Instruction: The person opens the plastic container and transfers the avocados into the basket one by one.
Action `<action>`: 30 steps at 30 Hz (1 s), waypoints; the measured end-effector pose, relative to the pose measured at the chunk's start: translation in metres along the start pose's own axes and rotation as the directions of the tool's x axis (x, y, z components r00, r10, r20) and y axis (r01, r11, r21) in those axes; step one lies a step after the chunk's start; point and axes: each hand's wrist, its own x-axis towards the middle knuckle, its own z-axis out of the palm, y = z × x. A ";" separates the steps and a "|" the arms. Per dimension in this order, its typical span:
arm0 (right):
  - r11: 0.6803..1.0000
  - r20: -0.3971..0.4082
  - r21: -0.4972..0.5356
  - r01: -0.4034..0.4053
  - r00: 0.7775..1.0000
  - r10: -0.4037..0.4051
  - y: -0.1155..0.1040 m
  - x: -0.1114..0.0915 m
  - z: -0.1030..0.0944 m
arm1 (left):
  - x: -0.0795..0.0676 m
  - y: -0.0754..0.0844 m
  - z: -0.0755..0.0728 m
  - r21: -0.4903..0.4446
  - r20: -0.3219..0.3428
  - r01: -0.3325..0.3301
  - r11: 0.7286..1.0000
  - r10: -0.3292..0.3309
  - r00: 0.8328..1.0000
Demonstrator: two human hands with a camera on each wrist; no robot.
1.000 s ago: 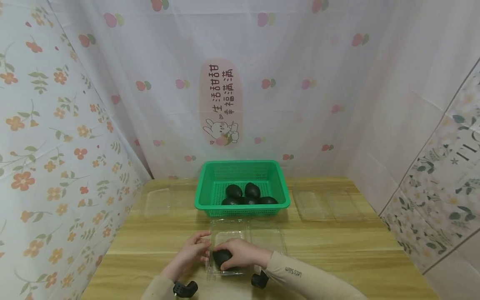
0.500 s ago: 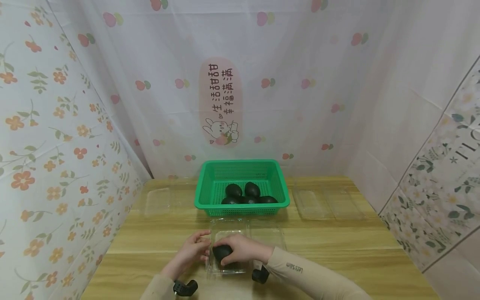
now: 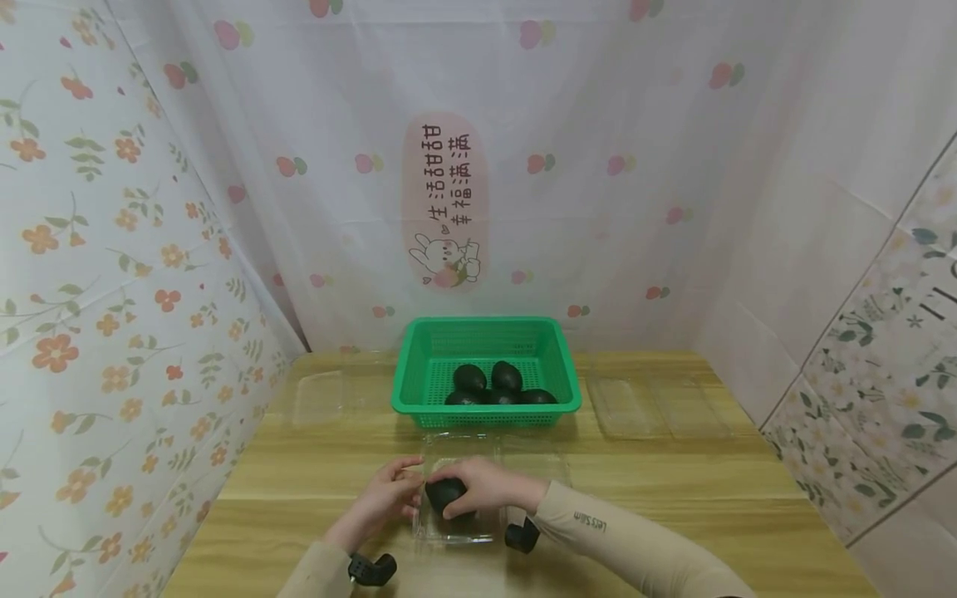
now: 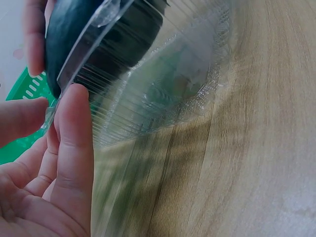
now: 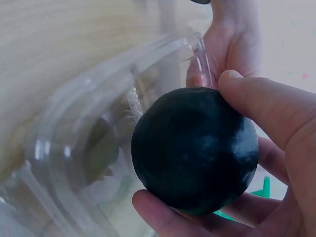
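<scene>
My right hand (image 3: 484, 482) grips a dark, smooth avocado (image 3: 444, 492) over the left part of an open clear plastic clamshell box (image 3: 467, 536). In the right wrist view, thumb and fingers wrap the avocado (image 5: 192, 153), its rounded end towards the camera. At the box's left side is my left hand (image 3: 383, 501). The left wrist view has its thumb and forefinger pinching the rim of the clamshell box (image 4: 163, 94), with the avocado (image 4: 69, 44) just beyond the clear wall. The box's lid (image 3: 540, 462) lies spread to the right, partly behind the right forearm.
Behind the box stands a green plastic basket (image 3: 486, 410) with several more avocados (image 3: 469, 378) in it. Clear plastic boxes lie at the back left (image 3: 317, 399) and back right (image 3: 635, 411) of the wooden table (image 3: 673, 515). Printed curtains surround the table.
The right hand and its avocado have shifted slightly away from the box's front edge, towards the basket. The left hand stays at the box's left rim. The head view has shifted a little.
</scene>
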 end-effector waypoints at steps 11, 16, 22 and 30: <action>1.000 0.029 -0.004 0.000 1.000 0.000 -0.003 0.002 -0.015 | 0.001 -0.001 -0.001 -0.001 -0.005 0.000 1.000 0.000 1.000; 1.000 0.022 -0.017 0.013 1.000 -0.013 -0.003 0.003 -0.020 | 0.001 -0.001 -0.001 0.002 -0.004 -0.003 1.000 0.003 1.000; 0.999 0.014 -0.005 0.035 0.999 -0.035 -0.003 0.004 -0.025 | 0.001 0.000 0.000 -0.003 -0.001 -0.003 1.000 0.003 1.000; 0.999 0.019 -0.004 0.040 0.999 -0.040 -0.006 0.004 -0.031 | 0.000 -0.001 0.001 -0.007 -0.013 -0.007 1.000 0.007 1.000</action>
